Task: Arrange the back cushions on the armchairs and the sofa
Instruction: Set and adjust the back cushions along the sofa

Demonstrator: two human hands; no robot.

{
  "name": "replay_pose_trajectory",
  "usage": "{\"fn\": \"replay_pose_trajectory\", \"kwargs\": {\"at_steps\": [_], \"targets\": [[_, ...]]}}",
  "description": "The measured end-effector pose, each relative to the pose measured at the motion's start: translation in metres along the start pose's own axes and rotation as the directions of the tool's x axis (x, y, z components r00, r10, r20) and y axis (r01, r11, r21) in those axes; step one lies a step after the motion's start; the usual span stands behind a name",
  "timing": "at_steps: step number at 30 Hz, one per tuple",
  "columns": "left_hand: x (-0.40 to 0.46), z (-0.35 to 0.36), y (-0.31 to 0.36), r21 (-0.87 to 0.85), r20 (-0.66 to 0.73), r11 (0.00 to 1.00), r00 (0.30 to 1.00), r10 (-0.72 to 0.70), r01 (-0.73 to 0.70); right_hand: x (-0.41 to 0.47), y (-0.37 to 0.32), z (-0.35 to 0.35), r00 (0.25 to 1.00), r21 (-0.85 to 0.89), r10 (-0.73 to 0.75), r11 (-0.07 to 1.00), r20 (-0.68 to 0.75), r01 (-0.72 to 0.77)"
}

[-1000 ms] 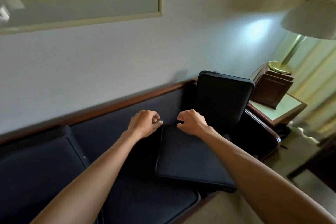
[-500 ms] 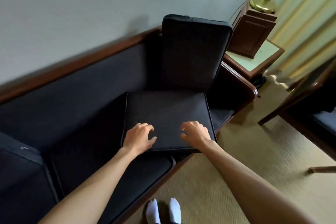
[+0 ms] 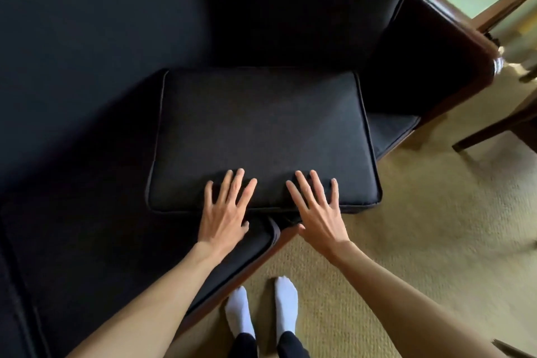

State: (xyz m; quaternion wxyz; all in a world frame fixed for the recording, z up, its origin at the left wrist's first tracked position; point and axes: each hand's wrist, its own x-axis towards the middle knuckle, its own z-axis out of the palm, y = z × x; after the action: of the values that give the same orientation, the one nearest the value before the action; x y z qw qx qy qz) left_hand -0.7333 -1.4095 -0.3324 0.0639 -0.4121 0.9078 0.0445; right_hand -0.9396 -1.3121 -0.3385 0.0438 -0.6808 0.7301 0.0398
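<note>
Head view: a flat black piped fabric cushion (image 3: 261,136) lies on the dark sofa seat (image 3: 87,241), overhanging its front edge; left hand (image 3: 225,209) and right hand (image 3: 318,212), 2 spread palms, rest on its near edge.

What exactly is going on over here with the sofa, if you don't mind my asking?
A person is sorting out the sofa's back cushions. One black cushion lies flat on the seat, its front edge jutting past the seat's front. Both the left hand and the right hand rest open on that edge, fingers spread, not gripping. Another cushion stands upright against the backrest behind it.
</note>
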Motion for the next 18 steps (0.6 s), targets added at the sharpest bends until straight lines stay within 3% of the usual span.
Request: {"fn": "replay_pose_trajectory", "kwargs": {"at_steps": [6,12,18], "targets": [[0.007,0.037,-0.012,0.059,-0.081,0.998,0.996,0.028,-0.023,0.011,0.003,0.045,0.969,0.07,-0.035,0.996,-0.245,0.054],[0.007,0.028,-0.009,-0.009,-0.049,1.0,0.999,0.023,-0.023,0.01,0.004,0.038,0.966,0.156,-0.075,0.981,-0.246,0.116],[0.004,0.015,-0.006,-0.105,-0.046,0.994,0.999,0.021,-0.025,0.012,-0.001,0.026,0.984,0.133,-0.074,0.986,-0.165,0.097]]}}
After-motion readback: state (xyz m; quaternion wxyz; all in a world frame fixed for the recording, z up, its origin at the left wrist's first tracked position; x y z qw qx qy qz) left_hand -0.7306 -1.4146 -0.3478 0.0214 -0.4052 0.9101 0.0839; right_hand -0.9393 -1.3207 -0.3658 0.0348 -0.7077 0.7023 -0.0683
